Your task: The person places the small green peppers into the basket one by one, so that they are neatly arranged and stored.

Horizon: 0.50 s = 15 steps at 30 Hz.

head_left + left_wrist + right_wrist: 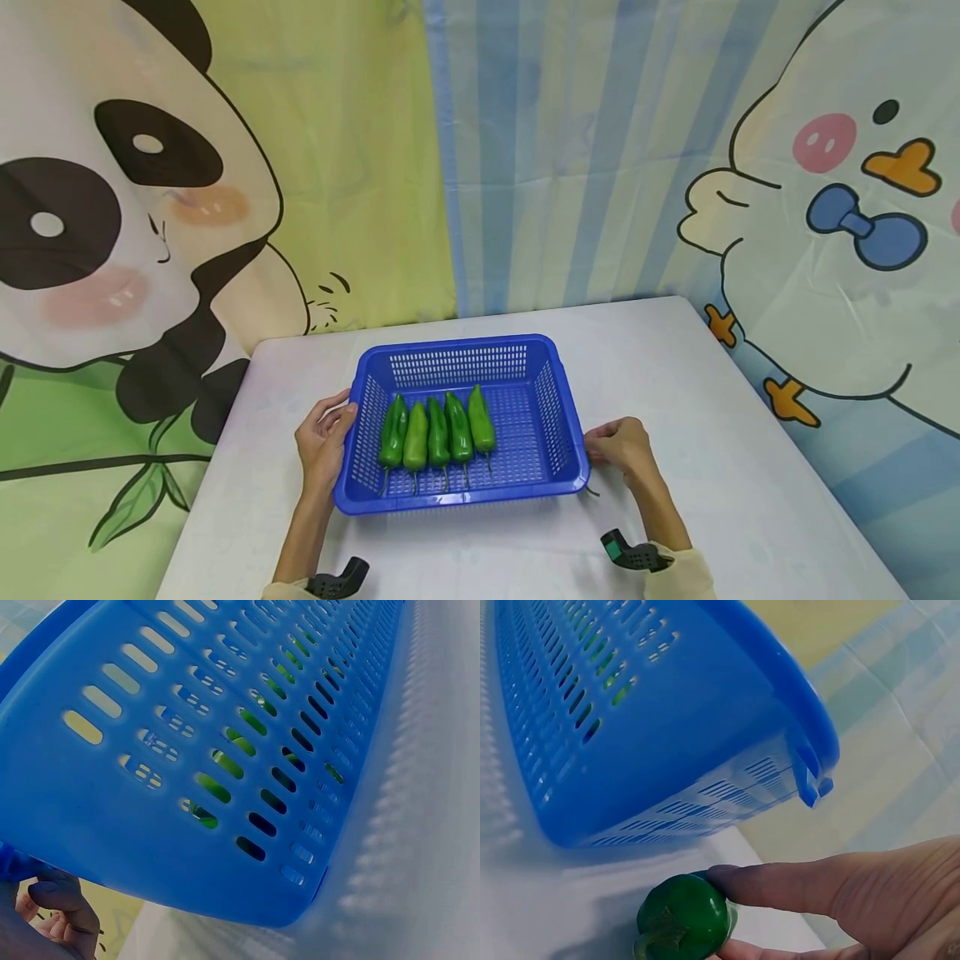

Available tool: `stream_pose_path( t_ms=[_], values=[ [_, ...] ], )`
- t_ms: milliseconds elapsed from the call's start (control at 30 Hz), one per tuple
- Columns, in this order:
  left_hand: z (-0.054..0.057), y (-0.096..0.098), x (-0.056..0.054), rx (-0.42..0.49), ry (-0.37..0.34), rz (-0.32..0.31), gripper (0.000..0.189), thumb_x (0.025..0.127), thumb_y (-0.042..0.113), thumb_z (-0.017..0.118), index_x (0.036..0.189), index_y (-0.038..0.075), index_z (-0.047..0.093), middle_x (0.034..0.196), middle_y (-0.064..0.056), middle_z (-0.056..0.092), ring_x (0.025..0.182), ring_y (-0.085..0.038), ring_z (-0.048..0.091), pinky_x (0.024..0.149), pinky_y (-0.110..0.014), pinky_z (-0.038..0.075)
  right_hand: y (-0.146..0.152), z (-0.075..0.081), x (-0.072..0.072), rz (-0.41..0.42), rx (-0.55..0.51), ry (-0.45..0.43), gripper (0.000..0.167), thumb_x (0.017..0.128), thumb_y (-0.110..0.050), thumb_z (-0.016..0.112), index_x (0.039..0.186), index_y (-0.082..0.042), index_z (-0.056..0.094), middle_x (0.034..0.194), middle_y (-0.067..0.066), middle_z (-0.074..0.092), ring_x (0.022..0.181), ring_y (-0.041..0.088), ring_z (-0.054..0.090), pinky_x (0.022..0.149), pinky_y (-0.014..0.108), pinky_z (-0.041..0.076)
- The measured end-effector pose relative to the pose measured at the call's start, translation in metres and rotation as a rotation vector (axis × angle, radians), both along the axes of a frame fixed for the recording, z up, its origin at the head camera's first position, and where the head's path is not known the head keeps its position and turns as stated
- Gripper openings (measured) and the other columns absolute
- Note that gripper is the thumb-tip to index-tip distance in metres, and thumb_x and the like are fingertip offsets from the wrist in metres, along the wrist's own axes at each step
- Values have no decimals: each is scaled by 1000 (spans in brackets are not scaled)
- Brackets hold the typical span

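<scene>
A blue plastic basket with slotted walls stands on the white table, and several green chili peppers lie side by side in its left and middle part, stems towards me. My left hand grips the basket's left rim; in the left wrist view its curled fingers show at the rim's corner. Just outside the right wall, my right hand pinches another green pepper between thumb and fingers. Only that pepper's stem peeks out below the rim in the head view; the basket hides the rest.
The white table extends to both sides of the basket and in front of it. Behind the table hangs a cloth backdrop with a panda and a white bird printed on it. A dark wrist device sits at each sleeve.
</scene>
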<state>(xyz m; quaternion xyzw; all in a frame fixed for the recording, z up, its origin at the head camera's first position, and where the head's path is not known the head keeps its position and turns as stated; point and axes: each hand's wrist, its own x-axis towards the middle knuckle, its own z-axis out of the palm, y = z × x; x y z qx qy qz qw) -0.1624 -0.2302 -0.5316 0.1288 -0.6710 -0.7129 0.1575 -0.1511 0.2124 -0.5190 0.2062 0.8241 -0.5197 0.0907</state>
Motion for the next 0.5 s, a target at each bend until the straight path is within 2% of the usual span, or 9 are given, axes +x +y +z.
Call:
stream_pose_path(
  t_ms=[333, 500],
  values=[
    [0, 0, -1, -14, -19, -1, 37, 105, 12, 74, 138, -5, 68, 95, 15, 78, 84, 0, 77, 76, -16, 64, 10, -4, 1, 0, -37, -36, 26, 95, -11, 82, 108, 10, 75, 104, 24, 78, 80, 23, 77, 77, 37, 68],
    [0, -1, -1, -3, -16, 1, 37, 105, 11, 74, 137, -6, 68, 93, 13, 78, 83, -1, 76, 75, -15, 63, 14, -6, 1, -39, -60, -40, 36, 92, -18, 86, 112, 10, 75, 105, 24, 79, 77, 20, 75, 76, 33, 65]
  ],
)
